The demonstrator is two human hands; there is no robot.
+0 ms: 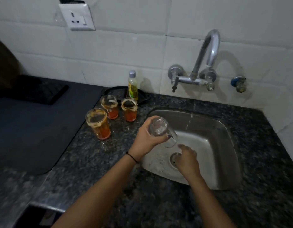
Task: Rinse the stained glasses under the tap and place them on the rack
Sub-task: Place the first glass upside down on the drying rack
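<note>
From the head view, I have my left hand (145, 137) wrapped around a clear, ribbed drinking glass (162, 130), tilted so its long axis runs down and to the right, over the left part of the stainless steel sink (224, 129). The thin water stream (188, 122) from the chrome wall tap (206, 60) falls just right of the glass, so I judge it needs shifting rightward. My right hand (187, 159) hangs empty, fingers loosely open, below it. 3 orange-stained glasses (98, 123) wait on the speckled granite counter (109, 162), nearer my left hand. No rack shows.
</note>
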